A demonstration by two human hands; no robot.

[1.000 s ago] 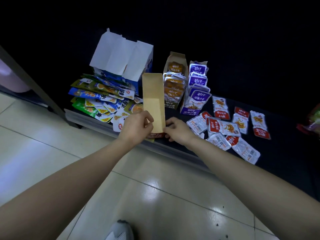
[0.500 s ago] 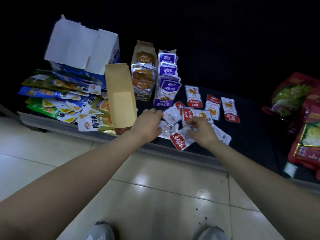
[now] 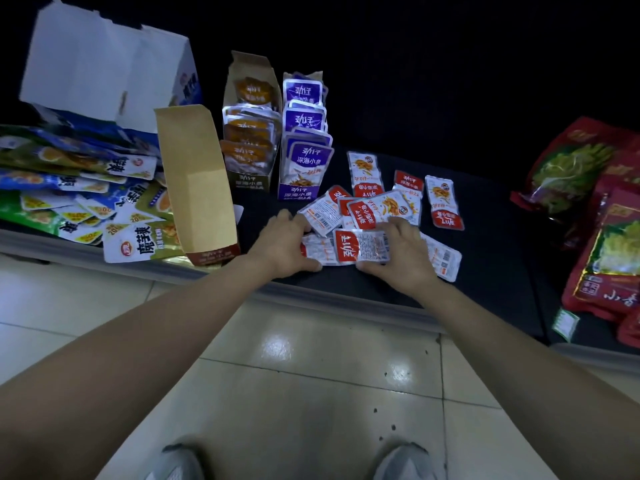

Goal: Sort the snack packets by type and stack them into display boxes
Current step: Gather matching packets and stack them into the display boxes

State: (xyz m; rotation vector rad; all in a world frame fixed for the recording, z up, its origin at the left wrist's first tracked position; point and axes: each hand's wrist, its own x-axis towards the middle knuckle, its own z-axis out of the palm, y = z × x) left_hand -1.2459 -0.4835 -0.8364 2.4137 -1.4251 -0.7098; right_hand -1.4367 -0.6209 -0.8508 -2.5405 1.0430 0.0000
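Pale floor (image 3: 311,393) tiles lie closest, with grey shoes (image 3: 180,462) at the bottom edge. Past them runs the front rim of a low dark shelf (image 3: 485,271). Both hands work just over that rim. The left hand (image 3: 280,245) and the right hand (image 3: 401,256) each curl round one end of a small bunch of red packets (image 3: 360,249) and press it between them. Some loose packets (image 3: 444,202) of the same red kind lie just behind and beside the right hand, some face up, some face down, a few on top of each other. I think the step now is gathering the red kind into one neat bunch. Next, the bunch should go into the empty box (image 3: 201,188), which sits just left of the left hand with its inside showing. That calls for lifting the bunch, squaring it, and sliding it in flat so none slip out. The rim is close, so a dropped packet could fall to the floor. Bare shelf lies to the right of the loose packets, before the big red bags (image 3: 606,254). On the left a messy pile (image 3: 86,188) of green and blue packs touches the empty box. Farther back stand an orange box (image 3: 249,140) and a purple box (image 3: 304,147), both full, side by side. A white box (image 3: 104,64) stands open at the far left, and behind it all is dark.
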